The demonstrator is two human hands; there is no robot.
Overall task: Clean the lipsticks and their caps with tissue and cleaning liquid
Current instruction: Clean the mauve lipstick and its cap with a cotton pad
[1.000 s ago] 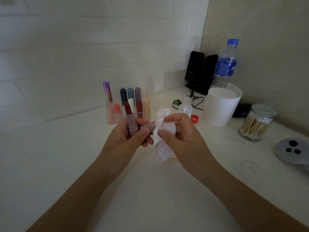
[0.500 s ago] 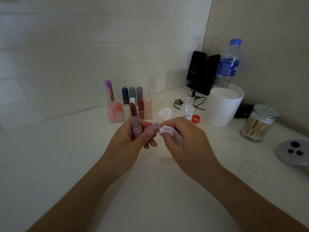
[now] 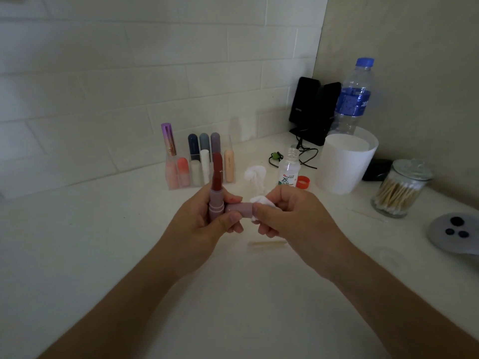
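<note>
Your left hand grips the open lipstick upright by its mauve base and pinches its cap sideways above the table. Your right hand pinches wadded tissue against the cap's end. Both seem light, slick plastic, but the bare red tip likely smears, so hold the base. Fingers hide the cap's inside and most of the tissue.

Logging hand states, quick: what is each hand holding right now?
Left hand: holds the lipstick, uncapped and upright, plus its cap.
Right hand: pinches the tissue against the cap's end.
</note>
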